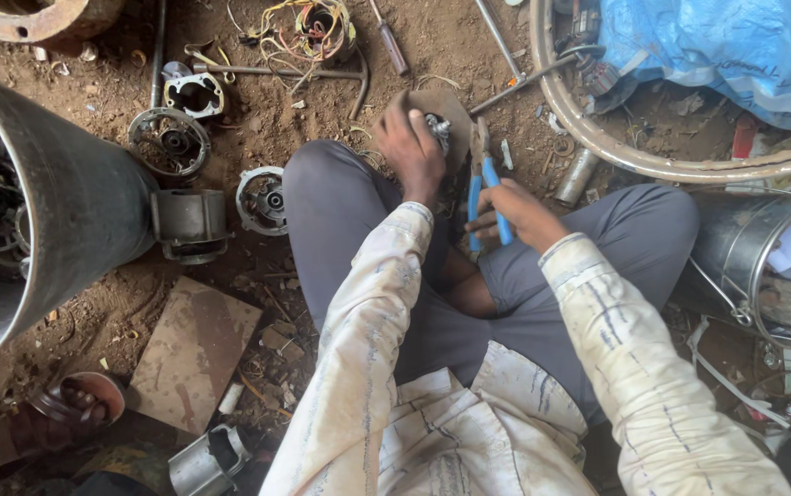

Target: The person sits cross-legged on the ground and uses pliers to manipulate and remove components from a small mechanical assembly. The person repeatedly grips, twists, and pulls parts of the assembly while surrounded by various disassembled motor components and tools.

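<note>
- The left hand point(411, 147), upper centre of the frame, has its grip wrapped around a small metal motor part point(438, 129), pressing it onto a brown wooden block point(446, 103) on the dirt floor point(258, 129).
- The right hand point(517, 213), just right of centre, has its grip closed on the blue handles of a pair of pliers point(484, 188); the plier nose points up, just beside the metal part.
- A round motor end cover point(262, 199) lies left of the person's knee, near a grey motor housing point(190, 223).
- A screwdriver point(389, 39) lies at the upper centre.
- A blue tarpaulin point(735, 46) fills the upper right corner.
</note>
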